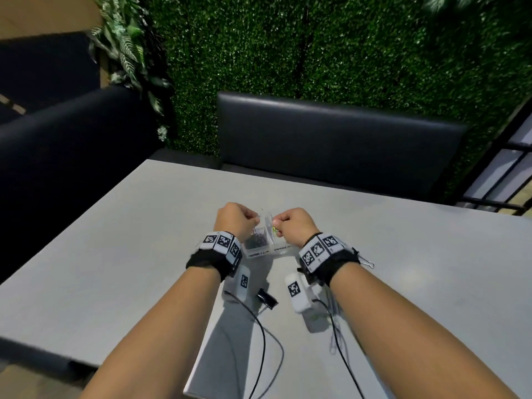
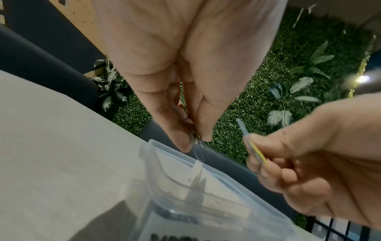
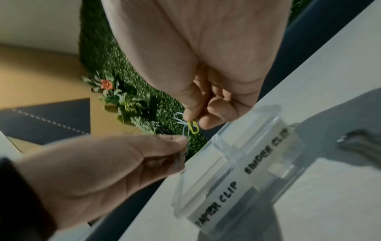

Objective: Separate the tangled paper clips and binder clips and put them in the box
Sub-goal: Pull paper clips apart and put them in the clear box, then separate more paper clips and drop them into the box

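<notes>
1. The right hand (image 3: 206, 68) pinches a yellow paper clip (image 3: 193, 128), linked to a blue paper clip (image 3: 181, 121).
2. The left hand (image 3: 98, 171) pinches the chain's other end.
3. Both hold it above the clear box (image 3: 237, 163) mid-table (image 1: 115, 240).
4. A black binder clip (image 1: 266, 298) lies nearer the front edge.

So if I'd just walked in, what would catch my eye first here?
Probably the two hands raised together over the grey table, the left hand and right hand each pinching one end of a linked chain of coloured paper clips. Just beneath them sits a clear box labelled PAPER CLIP and BINDER CLIP. A black binder clip lies on the table between the forearms.
</notes>
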